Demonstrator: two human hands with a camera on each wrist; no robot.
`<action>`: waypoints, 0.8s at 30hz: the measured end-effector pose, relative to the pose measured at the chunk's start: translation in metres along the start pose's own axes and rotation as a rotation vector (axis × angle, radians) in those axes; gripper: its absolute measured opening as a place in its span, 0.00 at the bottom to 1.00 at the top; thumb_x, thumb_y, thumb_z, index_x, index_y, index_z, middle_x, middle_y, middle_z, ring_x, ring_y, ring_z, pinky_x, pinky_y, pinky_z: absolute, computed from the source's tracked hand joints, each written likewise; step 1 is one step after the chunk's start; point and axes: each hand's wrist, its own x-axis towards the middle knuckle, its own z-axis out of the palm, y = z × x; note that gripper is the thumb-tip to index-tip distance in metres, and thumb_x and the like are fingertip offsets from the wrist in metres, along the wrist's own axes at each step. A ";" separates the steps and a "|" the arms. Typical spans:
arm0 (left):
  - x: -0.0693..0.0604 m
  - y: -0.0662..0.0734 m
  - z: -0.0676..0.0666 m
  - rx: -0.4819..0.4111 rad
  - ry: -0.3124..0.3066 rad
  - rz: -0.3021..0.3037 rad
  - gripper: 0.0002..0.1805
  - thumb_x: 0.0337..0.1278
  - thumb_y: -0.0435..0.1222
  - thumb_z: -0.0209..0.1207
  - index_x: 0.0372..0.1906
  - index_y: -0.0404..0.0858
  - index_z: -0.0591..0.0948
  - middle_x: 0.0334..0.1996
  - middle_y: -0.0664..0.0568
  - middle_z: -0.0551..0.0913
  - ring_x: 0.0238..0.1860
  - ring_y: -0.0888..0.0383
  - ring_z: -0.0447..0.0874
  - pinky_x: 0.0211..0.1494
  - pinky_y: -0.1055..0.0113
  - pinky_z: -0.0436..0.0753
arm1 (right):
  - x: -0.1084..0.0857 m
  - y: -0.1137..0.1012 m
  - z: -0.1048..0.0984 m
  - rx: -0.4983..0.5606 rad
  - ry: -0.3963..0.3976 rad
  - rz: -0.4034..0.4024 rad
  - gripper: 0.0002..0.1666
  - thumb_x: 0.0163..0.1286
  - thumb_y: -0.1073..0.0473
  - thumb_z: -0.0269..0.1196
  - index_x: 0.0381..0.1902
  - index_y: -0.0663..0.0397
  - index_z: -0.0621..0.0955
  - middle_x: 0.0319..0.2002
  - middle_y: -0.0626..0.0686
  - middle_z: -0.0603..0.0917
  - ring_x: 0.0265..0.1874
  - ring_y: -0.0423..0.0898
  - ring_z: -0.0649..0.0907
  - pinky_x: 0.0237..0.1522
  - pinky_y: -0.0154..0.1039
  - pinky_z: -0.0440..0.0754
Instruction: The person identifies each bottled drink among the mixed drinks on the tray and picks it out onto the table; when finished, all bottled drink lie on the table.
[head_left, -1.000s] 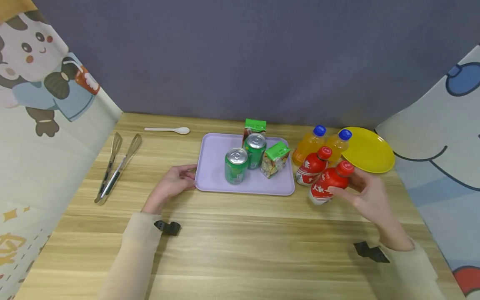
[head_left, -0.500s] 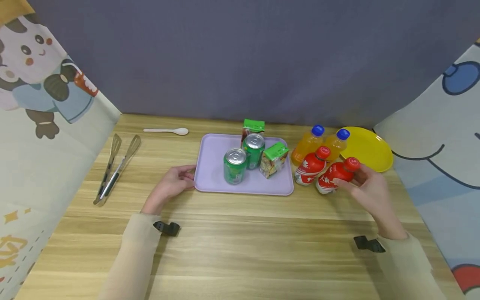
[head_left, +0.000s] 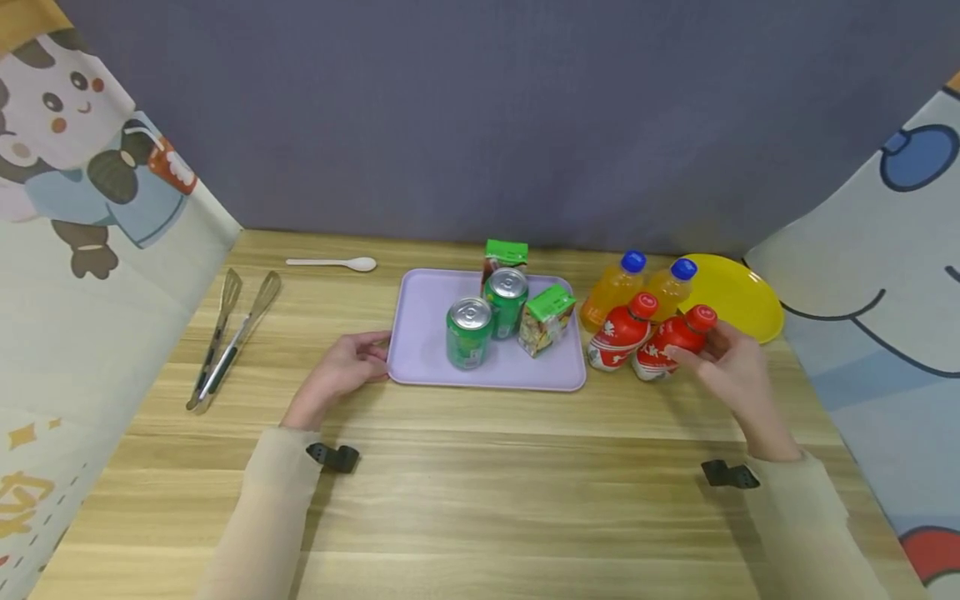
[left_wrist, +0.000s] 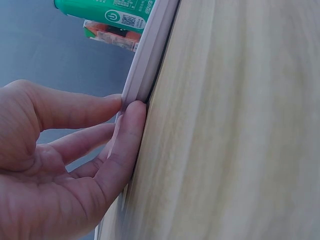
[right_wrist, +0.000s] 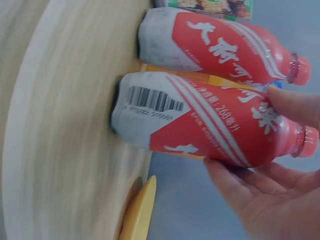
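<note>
My left hand [head_left: 347, 363] pinches the left rim of a lilac tray [head_left: 427, 362], thumb and fingertips against its edge in the left wrist view. On the tray stand two green cans [head_left: 469, 335] and a green-topped drink carton [head_left: 547, 320]. Another such carton [head_left: 506, 252] shows behind the cans; its base is hidden. To the right, my right hand [head_left: 738, 371] holds a red-and-white soda bottle [right_wrist: 200, 120] between thumb and fingers. The bottle stands nearly upright on the table. Close beside it is a second red bottle [right_wrist: 220, 47], with two orange-drink bottles [head_left: 611, 292] behind.
A yellow plate [head_left: 738, 296] lies at the back right, behind the bottles. Metal tongs [head_left: 238, 337] lie at the far left, and a white spoon [head_left: 337, 263] near the back edge. A grey cloth wall [head_left: 487, 125] closes off the back of the table.
My right hand has moved the red soda bottle back and slightly right, from a tilt to nearly upright beside the other red bottle. The left hand stays at the tray rim.
</note>
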 end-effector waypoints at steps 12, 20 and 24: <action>0.000 0.000 0.001 -0.020 0.007 -0.019 0.34 0.49 0.18 0.55 0.67 0.25 0.65 0.41 0.34 0.77 0.39 0.49 0.78 0.43 0.65 0.84 | 0.005 0.010 0.004 0.082 -0.006 0.038 0.41 0.58 0.46 0.69 0.63 0.61 0.71 0.57 0.61 0.76 0.51 0.57 0.78 0.38 0.19 0.76; -0.001 0.003 0.002 -0.005 0.007 -0.024 0.34 0.49 0.19 0.56 0.67 0.25 0.64 0.42 0.33 0.77 0.39 0.49 0.78 0.44 0.64 0.84 | 0.008 0.024 0.005 0.081 -0.186 0.057 0.46 0.59 0.46 0.69 0.68 0.61 0.65 0.59 0.64 0.73 0.53 0.59 0.75 0.43 0.27 0.77; -0.001 0.003 0.002 0.003 0.011 -0.023 0.34 0.49 0.19 0.56 0.66 0.25 0.65 0.42 0.33 0.75 0.39 0.48 0.78 0.44 0.63 0.84 | 0.017 0.026 0.002 0.043 -0.248 0.001 0.45 0.57 0.48 0.71 0.66 0.62 0.67 0.57 0.63 0.76 0.50 0.54 0.77 0.44 0.30 0.78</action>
